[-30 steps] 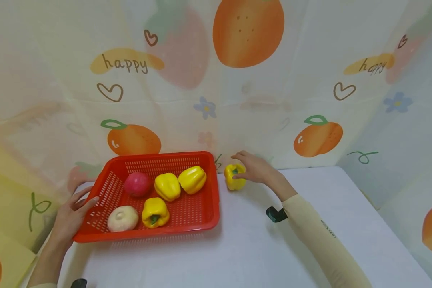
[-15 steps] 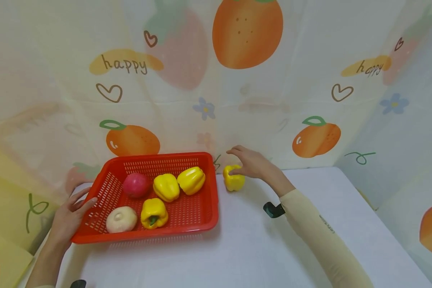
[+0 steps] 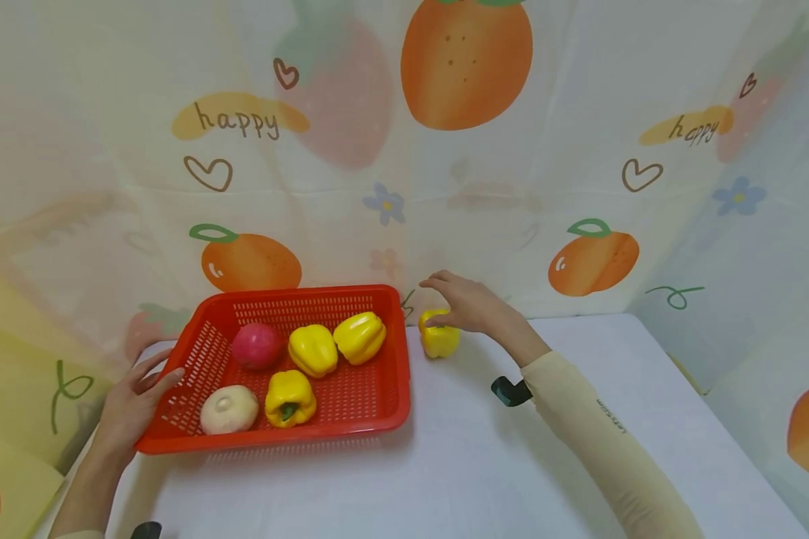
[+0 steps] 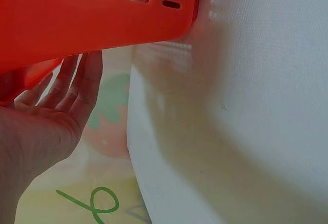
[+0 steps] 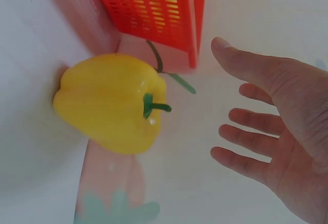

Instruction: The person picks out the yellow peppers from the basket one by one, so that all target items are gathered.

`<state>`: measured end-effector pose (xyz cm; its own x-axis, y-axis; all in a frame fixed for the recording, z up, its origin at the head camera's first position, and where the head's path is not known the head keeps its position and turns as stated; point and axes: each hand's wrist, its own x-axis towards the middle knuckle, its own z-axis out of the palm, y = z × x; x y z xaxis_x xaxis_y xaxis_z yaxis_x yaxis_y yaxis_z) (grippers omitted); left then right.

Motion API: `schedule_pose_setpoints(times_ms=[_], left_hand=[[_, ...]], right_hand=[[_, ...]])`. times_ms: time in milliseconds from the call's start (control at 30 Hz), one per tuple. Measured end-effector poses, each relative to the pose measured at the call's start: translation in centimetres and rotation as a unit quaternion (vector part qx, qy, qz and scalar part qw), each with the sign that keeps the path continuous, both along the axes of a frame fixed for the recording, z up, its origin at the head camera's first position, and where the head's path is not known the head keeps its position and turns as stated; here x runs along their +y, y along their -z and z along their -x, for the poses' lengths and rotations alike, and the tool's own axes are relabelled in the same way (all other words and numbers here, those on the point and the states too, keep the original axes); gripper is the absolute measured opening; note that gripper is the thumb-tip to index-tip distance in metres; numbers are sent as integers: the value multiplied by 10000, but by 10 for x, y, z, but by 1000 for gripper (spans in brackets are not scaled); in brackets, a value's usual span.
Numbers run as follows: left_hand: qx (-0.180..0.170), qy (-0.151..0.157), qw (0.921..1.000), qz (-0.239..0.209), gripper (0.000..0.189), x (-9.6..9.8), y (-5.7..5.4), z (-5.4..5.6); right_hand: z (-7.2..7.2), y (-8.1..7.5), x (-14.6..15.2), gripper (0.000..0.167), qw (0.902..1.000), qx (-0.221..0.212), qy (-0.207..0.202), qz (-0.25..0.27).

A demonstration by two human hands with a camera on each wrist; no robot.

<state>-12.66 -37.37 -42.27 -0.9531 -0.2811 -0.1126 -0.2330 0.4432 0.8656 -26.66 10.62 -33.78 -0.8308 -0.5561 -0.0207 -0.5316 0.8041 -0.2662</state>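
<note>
My left hand [image 3: 129, 408] holds the left end of a red plastic basket [image 3: 394, 359], thumb over the rim and fingers outside it. Those fingers reach up under the rim in the left wrist view. Inside the basket are three yellow bell peppers [image 3: 313, 349], a dark pink round fruit [image 3: 258, 346] and a cream-coloured round, flattish vegetable [image 3: 229, 410]. Another yellow bell pepper [image 5: 110, 103], green stem up, stands on the table right of the basket. Over it hovers my right hand [image 3: 470, 303], fingers spread and apart from the pepper in the right wrist view.
A white cloth covers the table [image 3: 445, 464]. Directly behind the basket and the loose pepper hangs a fruit-printed curtain [image 3: 472, 224], which also closes in both sides. A dark object [image 3: 511, 391] shows by the right sleeve.
My right hand has risen slightly and shifted a little left over the loose pepper, now covering its stem in the head view. The left hand and basket have stayed put.
</note>
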Motion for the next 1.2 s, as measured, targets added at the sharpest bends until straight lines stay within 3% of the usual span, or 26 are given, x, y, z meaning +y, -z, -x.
schedule_pose_setpoints(times_ms=[400, 867, 1200], left_hand=[[-25, -37, 10000, -49, 73, 1, -1, 0], [56, -88, 9999, -63, 74, 0, 1, 2], [-73, -79, 9998, -176, 75, 1, -1, 0]], right_hand=[[0, -2, -20, 68, 9998, -147, -88, 39], [0, 3, -43, 67, 9984, -66, -525, 198], [-3, 4, -63, 68, 9982, -154, -581, -15]])
